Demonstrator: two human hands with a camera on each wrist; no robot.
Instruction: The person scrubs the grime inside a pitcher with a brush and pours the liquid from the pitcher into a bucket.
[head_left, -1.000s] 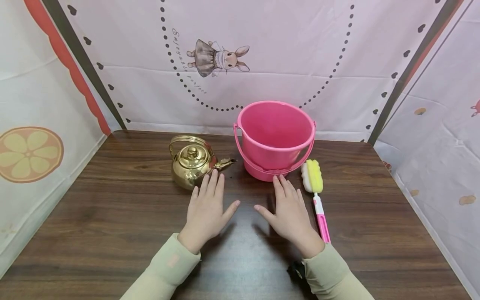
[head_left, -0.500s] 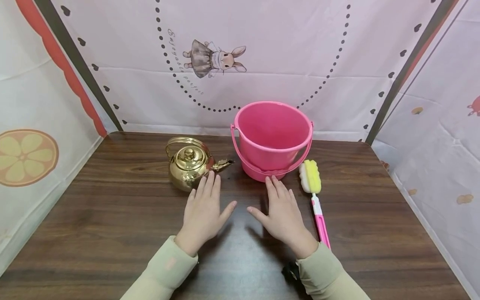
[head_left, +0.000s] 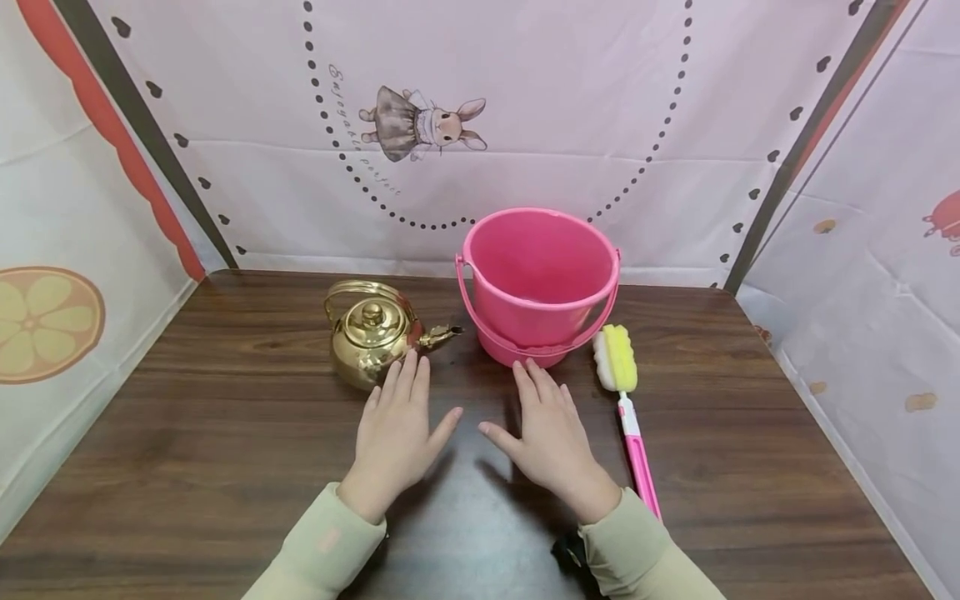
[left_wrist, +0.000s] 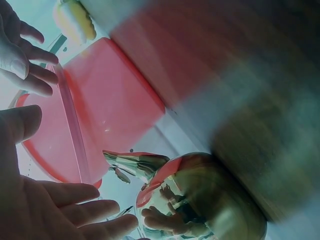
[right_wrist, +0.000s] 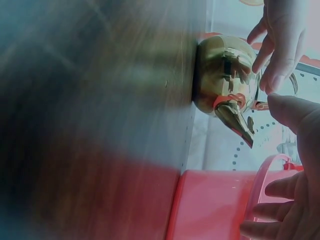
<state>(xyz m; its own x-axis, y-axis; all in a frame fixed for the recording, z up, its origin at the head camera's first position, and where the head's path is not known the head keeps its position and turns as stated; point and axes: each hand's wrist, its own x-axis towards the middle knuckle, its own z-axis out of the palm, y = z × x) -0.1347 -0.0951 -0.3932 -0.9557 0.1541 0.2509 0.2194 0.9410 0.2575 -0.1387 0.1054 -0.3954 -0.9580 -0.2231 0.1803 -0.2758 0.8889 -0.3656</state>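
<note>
A shiny brass teapot (head_left: 371, 337) with a lid and raised handle stands left of centre, its spout toward a pink bucket (head_left: 540, 287). The bucket is upright, its handle hanging down in front. My left hand (head_left: 397, 437) hovers just before the teapot, fingers straight and thumb spread, holding nothing. In front of the bucket, my right hand (head_left: 551, 437) is stretched out likewise, apart from its wall. To the right lies a brush (head_left: 628, 408) with a yellow and white sponge head and a pink and white handle. Both wrist views show the teapot (left_wrist: 205, 200) and bucket (right_wrist: 215, 205) beyond the fingers.
All stands on a dark brown wooden table (head_left: 225, 433). Pale printed cloth (head_left: 555, 100) with a rabbit figure hangs behind and along both sides. A small black object (head_left: 573, 554) shows beneath the right sleeve.
The head view has shifted slightly, so the objects sit a little further left and lower. Both hands keep their spread pose, and the right hand has drifted slightly left relative to the bucket.
</note>
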